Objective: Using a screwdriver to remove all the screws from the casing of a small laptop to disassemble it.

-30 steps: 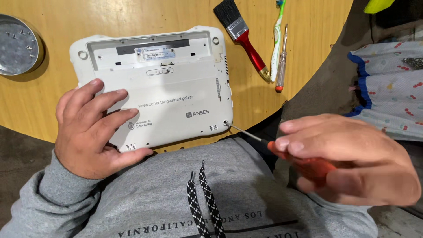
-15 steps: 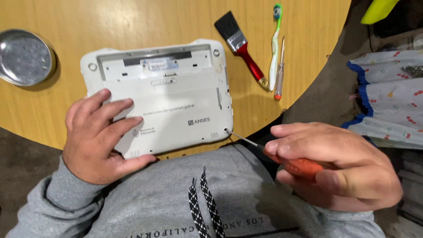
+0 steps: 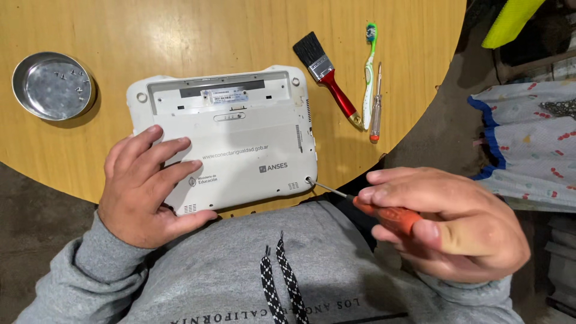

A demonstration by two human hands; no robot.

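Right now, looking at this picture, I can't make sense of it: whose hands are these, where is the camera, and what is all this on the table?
The camera sits on a person's head and looks down, so you see their own two hands and grey sweatshirt. There is no machine here. The left hand lies flat on a small white laptop turned bottom up on a round wooden table. The right hand grips a screwdriver with an orange handle; its thin tip meets the laptop's near right corner, at a screw hole. Farther back lie a paintbrush with a red handle, a green and white toothbrush and a second, slim screwdriver. At the left stands a round metal dish with a few tiny pieces in it, perhaps screws.
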